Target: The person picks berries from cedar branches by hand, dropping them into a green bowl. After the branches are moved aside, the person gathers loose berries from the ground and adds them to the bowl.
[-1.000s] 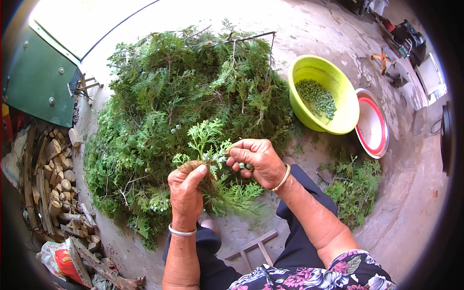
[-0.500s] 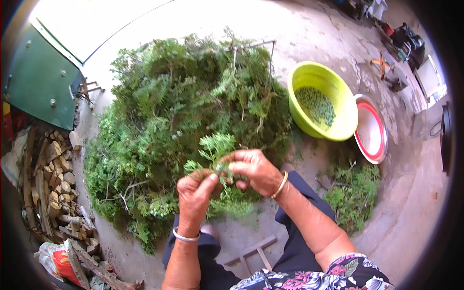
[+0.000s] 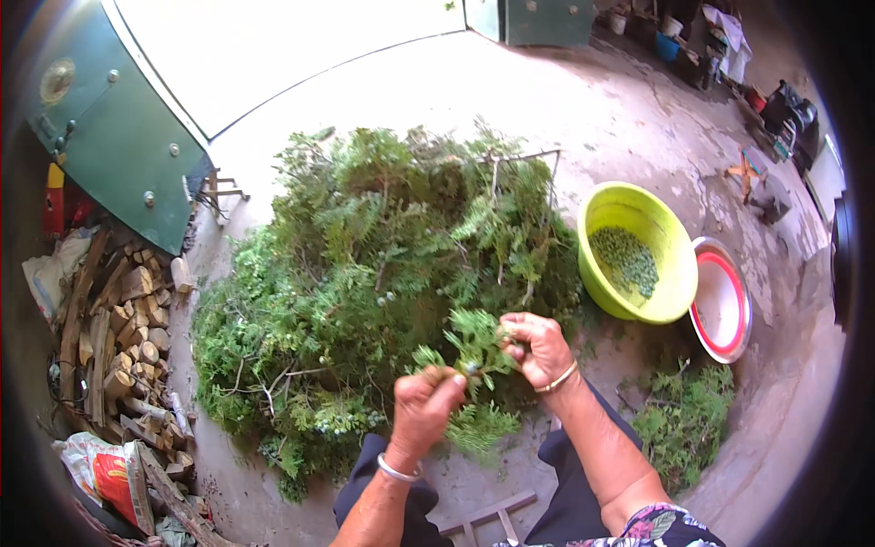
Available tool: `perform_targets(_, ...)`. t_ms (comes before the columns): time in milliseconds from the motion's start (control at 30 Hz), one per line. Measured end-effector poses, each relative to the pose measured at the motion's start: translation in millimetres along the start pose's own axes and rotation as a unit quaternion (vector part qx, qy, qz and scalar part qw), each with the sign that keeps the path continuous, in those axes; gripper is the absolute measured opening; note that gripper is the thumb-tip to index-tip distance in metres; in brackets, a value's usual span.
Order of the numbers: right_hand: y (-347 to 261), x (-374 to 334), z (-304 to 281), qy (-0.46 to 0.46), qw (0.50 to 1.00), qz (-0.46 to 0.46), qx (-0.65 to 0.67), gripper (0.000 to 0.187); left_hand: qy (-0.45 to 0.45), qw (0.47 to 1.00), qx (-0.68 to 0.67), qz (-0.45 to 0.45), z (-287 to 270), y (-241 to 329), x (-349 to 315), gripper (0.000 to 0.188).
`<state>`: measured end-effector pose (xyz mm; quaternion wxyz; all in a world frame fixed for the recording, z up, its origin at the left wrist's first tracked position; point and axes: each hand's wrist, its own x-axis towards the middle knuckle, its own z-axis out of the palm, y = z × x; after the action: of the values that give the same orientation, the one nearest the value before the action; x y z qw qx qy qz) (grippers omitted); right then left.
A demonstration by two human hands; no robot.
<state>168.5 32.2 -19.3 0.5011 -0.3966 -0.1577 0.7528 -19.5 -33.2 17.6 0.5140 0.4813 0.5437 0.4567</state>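
My left hand point(image 3: 425, 407) grips the stem of a small green leafy sprig point(image 3: 471, 349), holding it up in front of me. My right hand point(image 3: 537, 345) pinches at the sprig's upper right side with its fingertips. Both wrists wear a thin bangle. Just beyond the hands lies a big heap of cut green branches point(image 3: 383, 264) on the concrete ground. To the right stands a yellow-green basin point(image 3: 665, 251) holding small green berries point(image 3: 624, 260).
A red-rimmed white bowl point(image 3: 725, 305) leans beside the basin. A smaller pile of stripped green twigs point(image 3: 684, 424) lies at my right. Stacked firewood point(image 3: 118, 337) and a green metal gate point(image 3: 118, 155) are on the left. A wooden stool point(image 3: 483, 515) shows between my knees.
The view has shifted a little. My hands stay on the sprig, with the right hand working from its left side to its upper right side.
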Motion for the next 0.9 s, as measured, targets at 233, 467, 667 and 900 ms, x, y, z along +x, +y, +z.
perform_targets(233,-7.5,-14.2,-33.6,0.008,0.984,0.114,0.14,0.023,0.032,0.983,-0.18,-0.033,-10.7,-2.0,16.8,0.013)
perform_targets(467,-123.0,-33.8,-125.9,0.104,0.953,-0.234,0.164,0.087,0.014,0.983,-0.176,-0.04,-9.3,-7.2,5.8,0.013)
perform_targets(667,-92.2,-32.6,-74.2,0.125,0.965,-0.229,0.022,0.023,-0.023,0.987,-0.153,-0.038,3.8,-7.9,15.0,0.011)
perform_targets(900,-1.4,-43.5,9.5,-0.046,0.842,-0.312,-0.438,0.018,0.01,0.997,0.079,-0.003,14.5,-14.8,16.4,0.011)
